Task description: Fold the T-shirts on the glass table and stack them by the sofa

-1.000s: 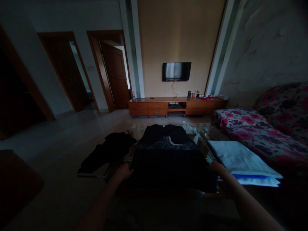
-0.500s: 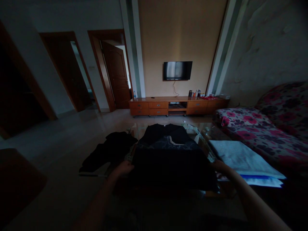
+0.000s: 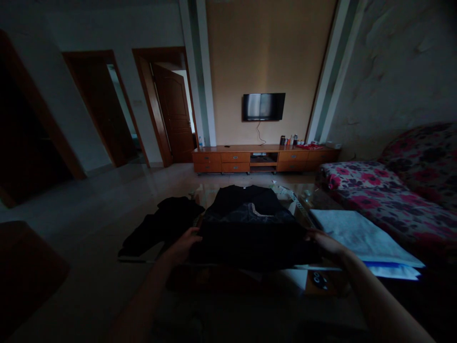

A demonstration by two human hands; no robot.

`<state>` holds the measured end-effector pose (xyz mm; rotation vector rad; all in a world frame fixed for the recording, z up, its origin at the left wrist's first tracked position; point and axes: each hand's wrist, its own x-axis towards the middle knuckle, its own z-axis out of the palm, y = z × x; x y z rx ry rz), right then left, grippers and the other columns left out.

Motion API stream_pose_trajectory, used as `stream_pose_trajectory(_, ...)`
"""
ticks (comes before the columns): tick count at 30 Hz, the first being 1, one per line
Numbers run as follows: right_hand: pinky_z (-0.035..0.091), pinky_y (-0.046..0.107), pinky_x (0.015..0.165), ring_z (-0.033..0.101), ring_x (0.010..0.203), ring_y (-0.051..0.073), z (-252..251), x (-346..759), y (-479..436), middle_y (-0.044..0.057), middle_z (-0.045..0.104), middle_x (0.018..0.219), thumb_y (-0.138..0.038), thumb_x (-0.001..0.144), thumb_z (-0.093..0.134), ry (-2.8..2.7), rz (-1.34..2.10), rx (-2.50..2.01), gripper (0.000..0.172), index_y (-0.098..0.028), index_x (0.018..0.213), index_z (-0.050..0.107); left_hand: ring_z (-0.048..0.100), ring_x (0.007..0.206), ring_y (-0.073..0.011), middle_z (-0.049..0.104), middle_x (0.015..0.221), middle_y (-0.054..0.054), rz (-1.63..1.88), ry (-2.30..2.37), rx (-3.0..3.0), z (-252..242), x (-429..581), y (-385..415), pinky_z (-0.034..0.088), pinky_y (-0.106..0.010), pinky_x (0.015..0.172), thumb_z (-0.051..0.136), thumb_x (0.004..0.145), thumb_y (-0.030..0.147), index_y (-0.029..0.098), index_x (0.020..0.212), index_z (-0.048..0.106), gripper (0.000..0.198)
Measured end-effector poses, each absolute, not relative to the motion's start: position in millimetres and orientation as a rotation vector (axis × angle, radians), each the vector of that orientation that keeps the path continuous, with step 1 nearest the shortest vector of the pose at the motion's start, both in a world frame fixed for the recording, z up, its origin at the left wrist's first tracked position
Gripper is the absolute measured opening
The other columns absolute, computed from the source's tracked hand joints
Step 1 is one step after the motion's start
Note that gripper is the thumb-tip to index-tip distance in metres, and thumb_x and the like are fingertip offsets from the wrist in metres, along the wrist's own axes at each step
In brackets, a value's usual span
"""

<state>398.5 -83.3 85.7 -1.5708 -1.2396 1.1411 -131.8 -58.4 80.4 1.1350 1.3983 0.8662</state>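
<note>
A dark garment (image 3: 250, 224) with a pale neckline trim lies spread on a glass coffee table (image 3: 214, 193). My left hand (image 3: 185, 244) grips the garment's near left edge. At the near right edge my right hand (image 3: 323, 242) is closed on the same cloth. The near part of the garment is lifted off the table and folded toward the far side. The room is dim, so the fingers show only in outline.
A second dark garment (image 3: 160, 224) hangs over the table's left side. Folded pale cloth (image 3: 357, 236) lies stacked at the right. A floral sofa (image 3: 392, 190) stands on the right, a wooden TV cabinet (image 3: 264, 158) at the far wall, and open doors (image 3: 171, 109) on the left.
Both hands have moved forward and up with the garment's near edge, folding it over itself. The table's near edge now shows below the cloth.
</note>
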Motion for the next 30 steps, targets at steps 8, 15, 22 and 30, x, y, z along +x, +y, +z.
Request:
stream_pose_trajectory(8,0.054,0.036,0.096,0.067,0.111,0.027,114.8,388.8,-96.2,0.008,0.071,0.123,-0.029,0.061,0.059,-1.337,1.347,-1.342,0.075,-0.026,0.136,0.059,0.061,0.123,-0.0234,0.046,0.152,-0.009,0.924,1.177,1.268,114.5,-121.2,-76.7,0.056,-0.035,0.091,0.06,0.072,0.011,0.037,0.155,0.023,0.095)
stream_pose_trajectory(15,0.05,0.035,0.102,0.06,0.125,0.026,106.7,391.4,-89.8,0.012,0.056,0.145,-0.021,0.061,0.057,-1.281,1.297,-1.238,0.088,-0.024,0.149,0.046,0.058,0.126,-0.0235,0.039,0.158,-0.007,0.894,1.227,1.292,110.5,-121.9,-74.5,0.057,-0.033,0.088,0.054,0.073,0.006,0.035,0.151,0.037,0.085)
stream_pose_trajectory(22,0.051,0.038,0.103,0.055,0.132,0.027,94.6,400.5,-79.3,0.012,0.052,0.149,-0.021,0.063,0.062,-1.19,1.201,-1.32,0.081,-0.025,0.143,0.052,0.051,0.135,-0.0245,0.044,0.156,-0.007,1.034,1.288,1.369,94.5,-126.3,-61.4,0.052,-0.032,0.095,0.054,0.07,0.01,0.024,0.139,0.054,0.071)
stream_pose_trajectory(30,0.054,0.031,0.099,0.062,0.123,0.024,85.6,406.1,-69.2,0.006,0.064,0.136,-0.026,0.065,0.073,-0.942,1.144,-1.155,0.06,-0.027,0.124,0.062,0.062,0.12,-0.0299,0.069,0.127,-0.011,1.087,1.33,1.338,101.2,-125.7,-58.1,0.053,-0.037,0.092,0.058,0.065,0.02,0.015,0.113,0.073,0.05)
